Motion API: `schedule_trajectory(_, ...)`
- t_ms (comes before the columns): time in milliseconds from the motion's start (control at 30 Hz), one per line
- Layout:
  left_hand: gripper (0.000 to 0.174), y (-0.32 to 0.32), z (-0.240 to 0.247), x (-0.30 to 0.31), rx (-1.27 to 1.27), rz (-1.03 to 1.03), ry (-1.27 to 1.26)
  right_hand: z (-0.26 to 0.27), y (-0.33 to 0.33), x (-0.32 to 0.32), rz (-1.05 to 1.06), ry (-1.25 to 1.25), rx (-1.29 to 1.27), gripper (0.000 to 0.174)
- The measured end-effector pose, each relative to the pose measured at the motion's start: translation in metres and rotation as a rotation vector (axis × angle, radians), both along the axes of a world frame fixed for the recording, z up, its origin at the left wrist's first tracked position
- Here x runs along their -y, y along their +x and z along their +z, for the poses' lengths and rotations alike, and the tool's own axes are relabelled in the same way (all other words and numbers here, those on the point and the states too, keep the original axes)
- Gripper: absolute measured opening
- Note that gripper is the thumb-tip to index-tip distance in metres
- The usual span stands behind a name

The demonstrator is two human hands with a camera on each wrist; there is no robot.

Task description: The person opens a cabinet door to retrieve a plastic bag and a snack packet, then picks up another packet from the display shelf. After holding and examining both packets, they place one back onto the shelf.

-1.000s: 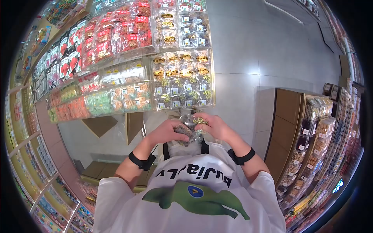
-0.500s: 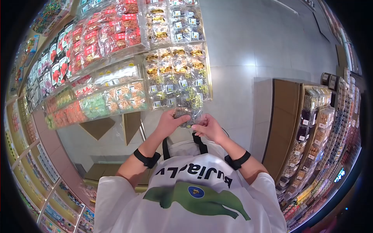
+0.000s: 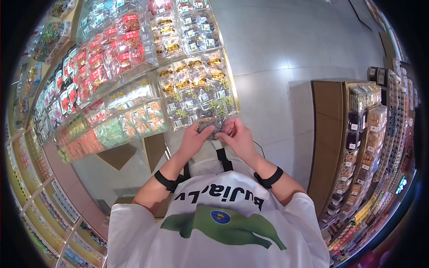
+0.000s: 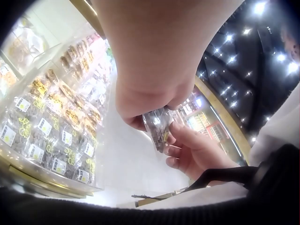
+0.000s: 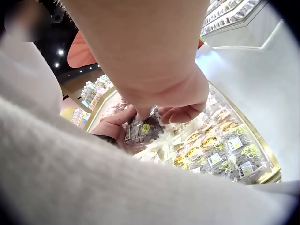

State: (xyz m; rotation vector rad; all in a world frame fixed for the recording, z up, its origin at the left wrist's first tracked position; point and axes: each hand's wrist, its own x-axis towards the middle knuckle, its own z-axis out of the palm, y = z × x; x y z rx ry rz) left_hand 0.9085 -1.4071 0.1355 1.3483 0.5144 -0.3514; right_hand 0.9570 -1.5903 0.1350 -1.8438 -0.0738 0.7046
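Observation:
A clear packet with dark contents is held at the front edge of the display, before the person's body. The left hand grips its left side, thumb across the top. At its right side the right hand pinches the wrapping, fingers bent. In the left wrist view the packet hangs between the left hand and the right hand. The right wrist view shows yellow-green print on the packet, with the left hand behind it and the right hand touching it.
Just beyond the hands, a display tray bears rows of similar dark packets and orange-brown ones. Red, green and orange packets fill the trays to the left. A brown cabinet with packed shelves stands at the right. Grey tiled floor lies between.
The packet was raised from near the body toward the display, then turned flatter. The right hand has moved up along its side. The display has shifted left in the head view.

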Motion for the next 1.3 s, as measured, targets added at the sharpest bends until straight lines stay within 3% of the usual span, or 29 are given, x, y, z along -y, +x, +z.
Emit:
schedule_trajectory(100, 0.035, 0.001, 0.005, -0.001, 0.003, 0.004, -0.061, 0.003, 0.001, -0.003, -0.056, 0.041, 0.010, 0.037)
schedule_trajectory(233, 0.038, -0.003, -0.003, -0.001, 0.032, 0.034, -0.169, 0.009, 0.000, -0.006, 0.031, 0.008, 0.059, 0.043)
schedule_trajectory(300, 0.051, 0.000, -0.002, -0.003, 0.214, -0.032, 0.187, 0.020, 0.002, -0.011, 0.020, -0.013, 0.029, 0.048)
schedule_trajectory(333, 0.051, 0.001, 0.005, -0.002, 0.215, -0.029, 0.191, 0.027, 0.004, -0.015, -0.013, -0.063, 0.131, 0.050)
schedule_trajectory(400, 0.073, 0.006, 0.022, -0.001, 0.226, 0.084, 0.045, 0.031, 0.009, -0.019, -0.040, -0.106, 0.239, 0.052)
schedule_trajectory(467, 0.081, 0.008, 0.036, -0.003, 0.213, 0.108, 0.007, 0.030, 0.012, -0.019, 0.060, -0.139, 0.571, 0.057)
schedule_trajectory(533, 0.088, 0.006, 0.039, -0.004, 0.201, 0.128, -0.036, 0.030, 0.013, -0.019, 0.065, -0.136, 0.631, 0.056)
schedule_trajectory(600, 0.081, -0.001, 0.031, -0.008, 0.157, 0.120, -0.214, 0.029, 0.013, -0.018, 0.070, -0.139, 0.687, 0.055)
schedule_trajectory(667, 0.074, -0.016, -0.007, -0.016, 0.102, 0.150, -0.311, 0.027, 0.011, -0.015, 0.125, 0.022, 0.203, 0.051)
schedule_trajectory(833, 0.056, -0.035, -0.027, -0.024, 0.060, 0.157, -0.441, 0.029, 0.009, -0.006, 0.246, -0.008, 0.281, 0.046)
schedule_trajectory(900, 0.042, -0.027, -0.015, -0.026, -0.181, 0.249, -0.535, 0.034, 0.012, -0.002, 0.312, -0.007, 0.350, 0.046)
schedule_trajectory(1000, 0.031, -0.023, -0.022, -0.024, -0.188, 0.082, -0.363, 0.039, 0.014, 0.003, 0.341, 0.104, 0.227, 0.043)
schedule_trajectory(1100, 0.022, -0.011, -0.007, -0.016, -0.168, 0.155, -0.487, 0.035, 0.020, 0.018, 0.414, 0.122, 0.163, 0.044)
schedule_trajectory(1200, 0.014, 0.003, 0.011, -0.014, -0.151, 0.234, -0.333, 0.026, 0.022, 0.051, 0.321, 0.194, 0.020, 0.050)
schedule_trajectory(1267, 0.011, -0.005, -0.025, -0.027, -0.167, 0.264, -0.271, 0.016, 0.019, 0.084, 0.059, 0.294, -0.163, 0.058)
schedule_trajectory(1300, 0.009, -0.009, -0.041, -0.036, -0.184, 0.294, -0.207, 0.011, 0.017, 0.101, 0.053, 0.294, -0.165, 0.058)
